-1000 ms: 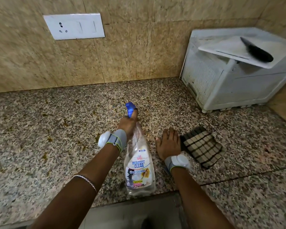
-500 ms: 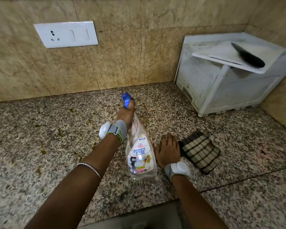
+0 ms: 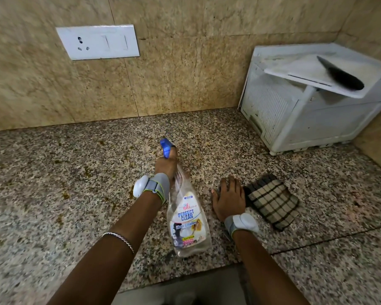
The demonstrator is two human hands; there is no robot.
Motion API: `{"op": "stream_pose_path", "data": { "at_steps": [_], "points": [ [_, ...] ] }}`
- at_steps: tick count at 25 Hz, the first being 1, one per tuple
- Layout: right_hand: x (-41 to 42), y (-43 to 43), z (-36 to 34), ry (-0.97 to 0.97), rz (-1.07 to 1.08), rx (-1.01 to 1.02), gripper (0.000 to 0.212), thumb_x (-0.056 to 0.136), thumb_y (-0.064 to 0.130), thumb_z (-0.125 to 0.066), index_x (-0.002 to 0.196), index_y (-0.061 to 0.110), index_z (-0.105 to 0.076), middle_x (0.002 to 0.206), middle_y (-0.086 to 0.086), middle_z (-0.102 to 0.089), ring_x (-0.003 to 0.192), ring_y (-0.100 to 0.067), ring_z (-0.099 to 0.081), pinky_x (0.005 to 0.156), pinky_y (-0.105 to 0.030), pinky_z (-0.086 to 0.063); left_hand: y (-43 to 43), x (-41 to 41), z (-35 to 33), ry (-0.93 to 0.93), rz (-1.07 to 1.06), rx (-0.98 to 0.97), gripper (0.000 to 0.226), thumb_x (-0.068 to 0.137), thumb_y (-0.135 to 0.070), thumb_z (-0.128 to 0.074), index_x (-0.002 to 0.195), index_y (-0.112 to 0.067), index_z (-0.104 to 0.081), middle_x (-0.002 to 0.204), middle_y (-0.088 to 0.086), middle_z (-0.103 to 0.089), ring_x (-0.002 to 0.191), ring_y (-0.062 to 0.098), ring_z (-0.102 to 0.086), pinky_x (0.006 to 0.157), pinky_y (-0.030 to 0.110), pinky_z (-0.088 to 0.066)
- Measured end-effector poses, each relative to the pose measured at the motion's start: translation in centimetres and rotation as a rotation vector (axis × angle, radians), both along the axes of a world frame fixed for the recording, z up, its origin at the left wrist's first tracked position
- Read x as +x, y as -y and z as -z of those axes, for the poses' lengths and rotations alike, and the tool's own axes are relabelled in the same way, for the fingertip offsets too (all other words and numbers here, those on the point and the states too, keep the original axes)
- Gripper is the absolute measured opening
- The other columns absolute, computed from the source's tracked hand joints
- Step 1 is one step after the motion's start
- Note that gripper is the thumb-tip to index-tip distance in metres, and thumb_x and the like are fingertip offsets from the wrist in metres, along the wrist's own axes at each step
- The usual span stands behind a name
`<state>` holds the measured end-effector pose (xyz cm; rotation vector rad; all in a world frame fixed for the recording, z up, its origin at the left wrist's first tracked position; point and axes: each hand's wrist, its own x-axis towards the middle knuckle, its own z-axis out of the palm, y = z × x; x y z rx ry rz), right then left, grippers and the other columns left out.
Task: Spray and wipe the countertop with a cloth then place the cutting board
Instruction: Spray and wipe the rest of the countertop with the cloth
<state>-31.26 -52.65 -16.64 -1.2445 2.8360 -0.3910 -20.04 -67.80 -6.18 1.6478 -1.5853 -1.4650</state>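
Soft, warm, fairly dim light on my feed, bent by a wide lens.

From my end the speckled brown granite countertop [image 3: 75, 172] and the beige stone-tiled wall [image 3: 185, 73] are evenly lit, and the shadows are weak and soft-edged. There is a grey one under the overhanging white plastic cutting board [image 3: 306, 71] on the white slatted corner rack [image 3: 317, 119]. A darker smudge lies on the stone beneath the base of the clear plastic spray bottle [image 3: 187, 216], whose body carries a pale sheen. The centre is fairly crisp and the bottle's label is legible. Toward the left and lower edges the granite smears, and the black knife [image 3: 341, 77] on the board is blurred. The wall-counter seam bows and the white rectangular switch plate [image 3: 97, 41] leans, both from lens distortion.
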Motion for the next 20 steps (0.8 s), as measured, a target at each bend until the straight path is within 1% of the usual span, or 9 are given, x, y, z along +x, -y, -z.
{"op": "stream_pose_path", "data": {
  "at_steps": [2, 6, 10, 12, 15, 16, 18, 19, 20],
  "points": [
    [-0.1, -0.1, 0.0, -0.013, -0.007, -0.003, 0.057, 0.086, 0.039, -0.051, 0.131, 0.004, -0.050, 0.139, -0.023, -0.045, 0.129, -0.041, -0.041, 0.104, -0.052, -0.034, 0.4, 0.7, -0.1, 0.036, -0.015, -0.003, 0.056, 0.091, -0.057, -0.041, 0.083, -0.004, -0.057, 0.087, 0.017, -0.056, 0.074, 0.029, -0.054, 0.067, 0.033, -0.038],
    [-0.1, -0.2, 0.2, -0.026, -0.008, -0.020, 0.057, 0.087, 0.038, -0.054, 0.133, 0.004, -0.048, 0.141, -0.023, -0.043, 0.131, -0.041, -0.038, 0.106, -0.051, -0.032, 1.6, 1.4, -1.0, -0.045, -0.072, 0.021, 0.047, 0.091, -0.054, -0.043, 0.074, -0.011, -0.051, 0.083, 0.015, -0.051, 0.059, 0.023, -0.046, 0.068, 0.034, -0.038],
    [-0.1, 0.0, 0.4, -0.048, -0.005, -0.023, 0.059, 0.085, 0.041, -0.048, 0.129, 0.003, -0.052, 0.136, -0.024, -0.048, 0.127, -0.042, -0.044, 0.102, -0.053, -0.037, 3.0, 1.8, -1.6, -0.008, -0.125, -0.030, 0.049, 0.092, -0.053, -0.043, 0.078, -0.007, -0.051, 0.087, 0.015, -0.052, 0.077, 0.028, -0.052, 0.070, 0.034, -0.040],
    [-0.3, -0.1, 0.4, -0.041, -0.008, -0.013, 0.058, 0.087, 0.039, -0.054, 0.132, 0.004, -0.050, 0.139, -0.024, -0.045, 0.130, -0.041, -0.041, 0.104, -0.051, -0.035, 3.4, 2.0, -1.7, -0.012, -0.138, -0.048, 0.049, 0.092, -0.052, -0.043, 0.073, -0.008, -0.050, 0.082, 0.015, -0.051, 0.068, 0.026, -0.049, 0.065, 0.031, -0.035],
    [-0.1, -0.1, 0.4, -0.023, -0.009, 0.006, 0.059, 0.090, 0.040, -0.051, 0.137, 0.006, -0.043, 0.146, -0.021, -0.037, 0.135, -0.038, -0.033, 0.109, -0.049, -0.028, 3.6, 1.9, -2.3, -0.050, -0.165, -0.060, 0.047, 0.093, -0.050, -0.044, 0.067, -0.012, -0.048, 0.080, 0.013, -0.052, 0.058, 0.023, -0.045, 0.059, 0.030, -0.033],
    [-0.1, -0.1, 0.3, -0.021, -0.014, 0.011, 0.060, 0.091, 0.040, -0.049, 0.139, 0.006, -0.041, 0.147, -0.021, -0.034, 0.137, -0.038, -0.030, 0.110, -0.049, -0.026, 3.7, 1.9, -2.5, -0.044, -0.176, -0.071, 0.046, 0.093, -0.050, -0.044, 0.076, -0.009, -0.053, 0.086, 0.015, -0.054, 0.064, 0.026, -0.050, 0.061, 0.031, -0.035],
    [-0.1, -0.1, -0.1, -0.001, -0.030, 0.061, 0.060, 0.094, 0.041, -0.042, 0.143, 0.007, -0.033, 0.151, -0.020, -0.026, 0.140, -0.037, -0.022, 0.112, -0.047, -0.021, 3.7, 2.0, -2.9, 0.007, -0.192, -0.088, 0.056, 0.093, -0.052, -0.043, 0.109, 0.000, -0.057, 0.104, 0.020, -0.059, 0.090, 0.033, -0.059, 0.071, 0.033, -0.039],
    [-0.1, -0.1, -0.5, 0.013, -0.037, 0.092, 0.060, 0.095, 0.041, -0.039, 0.145, 0.008, -0.029, 0.153, -0.019, -0.022, 0.141, -0.036, -0.018, 0.113, -0.046, -0.018, 3.6, 2.0, -3.1, 0.037, -0.183, -0.089, 0.062, 0.093, -0.053, -0.042, 0.118, 0.002, -0.055, 0.108, 0.021, -0.059, 0.099, 0.035, -0.059, 0.076, 0.034, -0.041],
    [-0.1, 0.0, -0.9, 0.034, -0.036, 0.101, 0.060, 0.096, 0.041, -0.036, 0.145, 0.008, -0.027, 0.154, -0.018, -0.019, 0.142, -0.036, -0.015, 0.114, -0.046, -0.017, 3.3, 1.9, -3.4, 0.041, -0.161, -0.093, 0.061, 0.093, -0.053, -0.041, 0.115, 0.001, -0.057, 0.107, 0.021, -0.059, 0.099, 0.035, -0.059, 0.078, 0.035, -0.042]
  ]
}}
